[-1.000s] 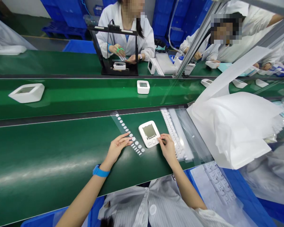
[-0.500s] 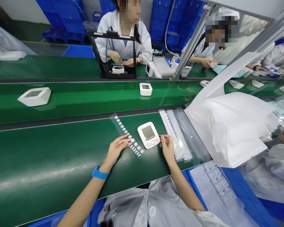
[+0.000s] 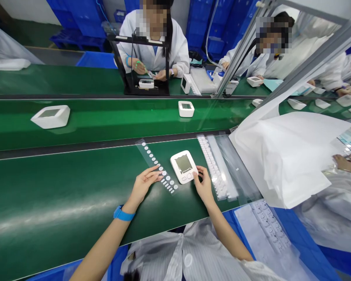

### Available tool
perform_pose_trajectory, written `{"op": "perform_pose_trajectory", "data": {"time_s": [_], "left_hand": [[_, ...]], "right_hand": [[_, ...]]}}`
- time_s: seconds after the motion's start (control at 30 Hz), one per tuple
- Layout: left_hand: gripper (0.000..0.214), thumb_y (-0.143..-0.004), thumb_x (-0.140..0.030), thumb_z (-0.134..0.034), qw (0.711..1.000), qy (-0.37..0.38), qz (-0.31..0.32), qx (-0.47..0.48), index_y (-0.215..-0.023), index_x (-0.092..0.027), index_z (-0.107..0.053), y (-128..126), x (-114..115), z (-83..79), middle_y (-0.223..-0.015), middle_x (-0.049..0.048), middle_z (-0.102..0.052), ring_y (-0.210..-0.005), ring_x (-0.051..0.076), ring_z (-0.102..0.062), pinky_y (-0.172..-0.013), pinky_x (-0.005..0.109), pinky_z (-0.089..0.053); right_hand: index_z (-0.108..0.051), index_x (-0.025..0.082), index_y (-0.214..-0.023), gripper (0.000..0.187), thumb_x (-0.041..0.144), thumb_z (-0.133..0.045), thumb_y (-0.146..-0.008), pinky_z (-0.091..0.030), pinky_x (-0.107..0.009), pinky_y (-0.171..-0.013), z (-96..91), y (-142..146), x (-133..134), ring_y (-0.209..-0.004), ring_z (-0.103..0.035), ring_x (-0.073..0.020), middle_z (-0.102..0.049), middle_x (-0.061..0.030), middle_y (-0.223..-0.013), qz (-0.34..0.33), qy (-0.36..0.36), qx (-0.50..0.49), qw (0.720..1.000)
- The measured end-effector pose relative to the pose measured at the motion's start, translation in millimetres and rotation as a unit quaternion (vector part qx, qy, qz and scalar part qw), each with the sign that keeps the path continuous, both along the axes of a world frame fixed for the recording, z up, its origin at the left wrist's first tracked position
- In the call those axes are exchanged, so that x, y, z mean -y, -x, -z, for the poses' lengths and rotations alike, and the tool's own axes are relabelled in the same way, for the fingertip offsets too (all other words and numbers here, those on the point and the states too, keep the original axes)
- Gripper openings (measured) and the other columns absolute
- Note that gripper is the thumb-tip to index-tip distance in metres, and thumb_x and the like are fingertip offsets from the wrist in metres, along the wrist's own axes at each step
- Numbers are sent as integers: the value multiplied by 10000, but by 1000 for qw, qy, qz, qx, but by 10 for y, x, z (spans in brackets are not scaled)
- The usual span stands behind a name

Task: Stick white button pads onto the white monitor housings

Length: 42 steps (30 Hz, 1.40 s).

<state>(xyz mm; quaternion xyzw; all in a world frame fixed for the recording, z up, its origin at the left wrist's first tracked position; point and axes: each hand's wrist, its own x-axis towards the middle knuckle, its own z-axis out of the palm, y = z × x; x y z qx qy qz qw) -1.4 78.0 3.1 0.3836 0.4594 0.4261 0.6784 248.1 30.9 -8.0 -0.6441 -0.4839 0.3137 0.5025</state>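
The unit (image 3: 184, 166), white with a grey screen, lies face up on the green bench (image 3: 61, 187). Just left of the unit a clear strip (image 3: 158, 166) of white dots runs slantwise. Right of the unit, a small gap off, lie clear sheets of white pads (image 3: 215, 168). Beyond them a stack of foam sheets (image 3: 289, 156) overhangs the bench end and closes that side. Far left of the unit the bench is wide and bare. Its near edge runs close under both wrists, and behind the unit a dark rail (image 3: 76, 146) bounds it

The left hand (image 3: 144, 183), with a blue wristband (image 3: 121, 214), is spread almost flat and clasps nothing. Its fingertips (image 3: 159, 170) press on the strip left of the unit. The right hand (image 3: 203, 186) is loosely curled at the unit's near right corner, fingertips touching its edge. I cannot tell whether it pinches the unit or only rests against it

Past the rail a green belt (image 3: 119, 121) carries two more white housings, one (image 3: 186, 108) straight behind the unit and one (image 3: 51, 116) far to its left. Farther behind the unit a person in a white coat works under a black frame (image 3: 143, 62), and others in white coats sit behind and to the right of the unit. Blue crates (image 3: 84, 15) line the back wall
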Motion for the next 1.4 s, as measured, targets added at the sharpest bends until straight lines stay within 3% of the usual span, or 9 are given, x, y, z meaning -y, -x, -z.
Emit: {"op": "perform_pose_trajectory", "data": {"time_s": [0.53,0.7,0.93,1.17,1.27,1.4], "left_hand": [[596,-735,-401,-752,1000,-16,7,-20,-1227,-105,-593,-3,-7,-1,-1072,141,-733,-945,259,-710,-946,443,-539],[608,-725,-420,-756,999,-16,3,-27,-1222,-105,-603,-3,-7,-6,-1066,148,-733,-948,271,-710,-939,447,-542],[628,-732,-427,-750,1000,-12,11,-22,-1243,-103,-583,7,-17,42,-1083,150,-728,-933,261,-712,-947,451,-537],[610,-742,-402,-746,1000,-19,13,-15,-1247,-107,-572,14,-24,66,-1076,143,-729,-935,245,-708,-938,423,-538],[589,-762,-411,-722,999,-38,20,-27,-1251,-122,-566,11,-9,45,-1075,140,-728,-928,242,-708,-924,424,-539],[460,-794,-404,-665,988,-106,71,-92,-1182,-160,-631,-72,10,30,-1016,113,-732,-864,228,-708,-859,389,-556]], "right_hand": [[-603,236,-1101,342,454,-595,-837,-488,-415,-949,55,-131,-49,-1056,-614,-225,-661,-71,-1115,6,36,-123,992],[-578,226,-1172,367,421,-587,-861,-485,-402,-953,19,-42,-27,-1079,-593,-219,-625,-84,-1179,-18,22,-57,998],[-560,212,-1182,319,386,-496,-922,-469,-409,-941,-40,93,24,-1068,-576,-229,-615,-100,-1166,10,-2,31,999],[-591,215,-1146,328,429,-471,-928,-476,-395,-924,-52,32,-5,-1052,-589,-229,-634,-89,-1156,7,13,-15,1000],[-624,210,-1117,390,463,-374,-958,-450,-424,-956,-40,-32,-38,-1066,-581,-239,-641,-95,-1127,11,27,2,1000],[-640,218,-1123,407,487,-391,-945,-354,-462,-1063,-10,-26,-64,-1200,-485,-255,-567,-112,-1238,12,7,79,997]]}}
